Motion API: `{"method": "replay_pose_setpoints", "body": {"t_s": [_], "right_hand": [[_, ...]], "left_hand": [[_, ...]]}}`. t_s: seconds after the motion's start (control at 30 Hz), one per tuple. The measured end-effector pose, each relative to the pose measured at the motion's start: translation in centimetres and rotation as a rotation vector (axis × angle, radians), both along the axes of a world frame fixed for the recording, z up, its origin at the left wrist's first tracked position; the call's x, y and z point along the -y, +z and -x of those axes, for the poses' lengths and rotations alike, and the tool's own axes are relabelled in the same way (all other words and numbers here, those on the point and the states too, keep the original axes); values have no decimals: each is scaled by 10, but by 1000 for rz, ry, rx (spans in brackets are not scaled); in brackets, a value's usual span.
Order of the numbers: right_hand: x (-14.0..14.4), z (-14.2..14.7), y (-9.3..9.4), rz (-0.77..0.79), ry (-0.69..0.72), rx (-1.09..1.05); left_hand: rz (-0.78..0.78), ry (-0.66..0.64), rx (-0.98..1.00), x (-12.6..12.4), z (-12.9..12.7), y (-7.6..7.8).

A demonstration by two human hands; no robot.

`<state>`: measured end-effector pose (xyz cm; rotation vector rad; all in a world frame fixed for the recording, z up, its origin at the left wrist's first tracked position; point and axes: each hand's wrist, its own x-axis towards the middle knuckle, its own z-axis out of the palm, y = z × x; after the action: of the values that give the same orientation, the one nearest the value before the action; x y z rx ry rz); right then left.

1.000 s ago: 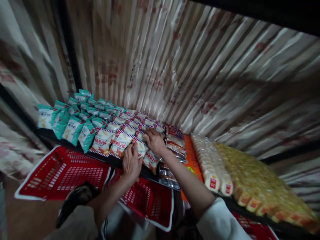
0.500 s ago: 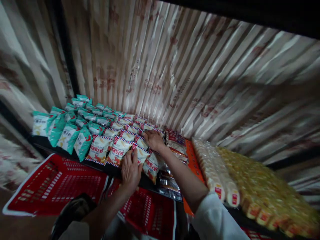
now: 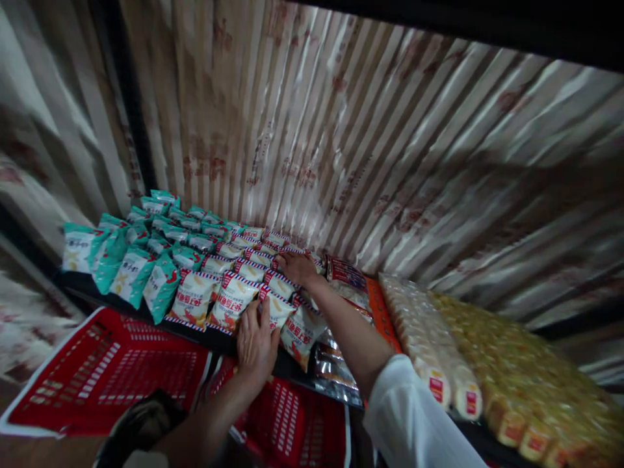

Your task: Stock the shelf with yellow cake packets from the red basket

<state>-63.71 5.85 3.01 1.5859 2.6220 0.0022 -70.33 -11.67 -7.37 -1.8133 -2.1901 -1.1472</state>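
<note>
snack packets (image 3: 229, 296) on shelf (image 3: 214, 338) | baskets (image 3: 112, 374) below front | rolls (image 3: 429, 344) right

The white snack packets (image 3: 234, 296) with red print and striped top edges lay in overlapping rows on the dark shelf (image 3: 214, 337), leaning back, just right of the teal packets (image 3: 131, 270).

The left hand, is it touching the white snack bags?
Touching. The head view shows the left hand lying flat on the front white bags, fingers overlapping them with no gap.
</note>
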Motion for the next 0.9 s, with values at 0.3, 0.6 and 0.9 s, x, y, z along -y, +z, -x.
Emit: {"method": "replay_pose_setpoints", "body": {"t_s": [0.3, 0.6, 0.9], "right_hand": [[-3, 9, -2, -17, -5, -11], [-7, 11, -7, -45, -70, -8], [-15, 7, -4, -22, -31, 17]], "left_hand": [[-5, 13, 15, -1, 0, 2], [-24, 10, 44, 0, 0, 1], [11, 14, 13, 0, 1, 2]]}}
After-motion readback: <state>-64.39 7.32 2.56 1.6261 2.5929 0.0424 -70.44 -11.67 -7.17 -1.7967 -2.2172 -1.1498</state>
